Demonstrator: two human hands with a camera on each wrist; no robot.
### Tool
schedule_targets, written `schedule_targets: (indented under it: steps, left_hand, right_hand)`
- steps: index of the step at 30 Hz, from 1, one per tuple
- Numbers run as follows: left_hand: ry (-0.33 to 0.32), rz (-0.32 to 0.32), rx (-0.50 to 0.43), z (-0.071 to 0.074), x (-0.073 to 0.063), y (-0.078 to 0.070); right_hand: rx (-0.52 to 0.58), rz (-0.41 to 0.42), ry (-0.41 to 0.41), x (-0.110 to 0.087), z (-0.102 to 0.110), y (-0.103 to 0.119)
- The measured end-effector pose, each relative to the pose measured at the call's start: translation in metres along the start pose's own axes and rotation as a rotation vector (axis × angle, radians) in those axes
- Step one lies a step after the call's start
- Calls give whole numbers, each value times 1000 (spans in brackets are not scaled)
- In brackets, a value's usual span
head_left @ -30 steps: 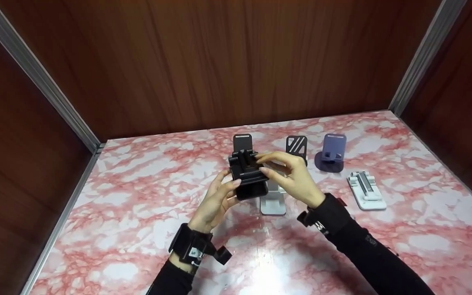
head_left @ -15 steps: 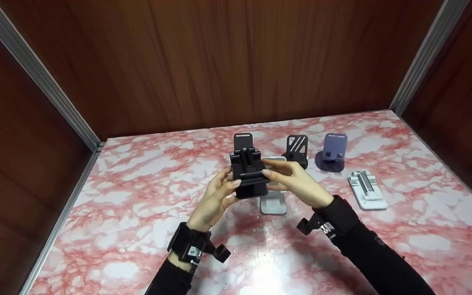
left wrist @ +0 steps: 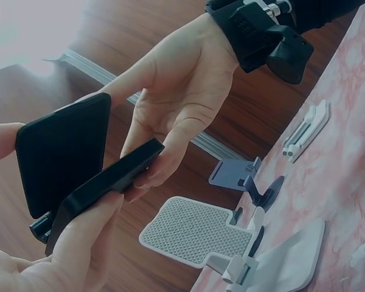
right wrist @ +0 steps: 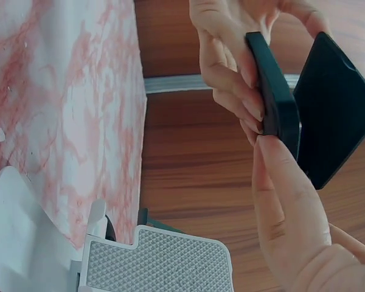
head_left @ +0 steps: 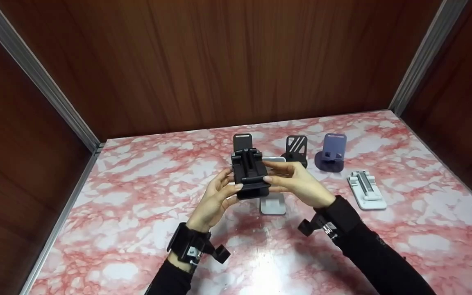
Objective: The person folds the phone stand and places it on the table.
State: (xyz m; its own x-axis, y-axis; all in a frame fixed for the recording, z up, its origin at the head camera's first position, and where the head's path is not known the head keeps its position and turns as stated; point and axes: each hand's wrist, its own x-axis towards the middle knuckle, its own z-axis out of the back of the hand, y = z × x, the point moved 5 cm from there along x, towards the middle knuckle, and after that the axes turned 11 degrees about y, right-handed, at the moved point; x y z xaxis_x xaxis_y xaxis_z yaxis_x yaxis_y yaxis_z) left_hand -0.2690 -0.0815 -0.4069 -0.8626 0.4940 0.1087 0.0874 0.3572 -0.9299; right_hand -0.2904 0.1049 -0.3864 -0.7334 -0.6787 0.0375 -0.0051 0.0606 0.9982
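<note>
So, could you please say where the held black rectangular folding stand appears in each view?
Head: the held stand, near centre.
Left wrist: the held stand, left half.
Right wrist: the held stand, upper right.
Shared landmark: white open stand with textured pad, partly hidden in head.

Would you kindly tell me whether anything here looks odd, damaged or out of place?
Nothing looks spilled or broken. The one mild oddity is the folded white stand, lying flat while the purple stand beyond it is open. The black stand in the left hand and right hand shows no visible damage.
</note>
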Motion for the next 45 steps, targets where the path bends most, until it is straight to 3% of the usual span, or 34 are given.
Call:
schedule_targets:
  steps: [13, 32, 45]
  left_hand:
    - [-23, -15, -47, 1, 1, -1]
    - [-41, -18, -33, 4, 4, 3]
    - [-37, -8, -26, 3, 2, 3]
  right_hand:
    - [-28, 41, -58, 2, 1, -3]
    - [-39, 80, -86, 3, 2, -9]
    - [-26, 53, -16, 0, 5, -12]
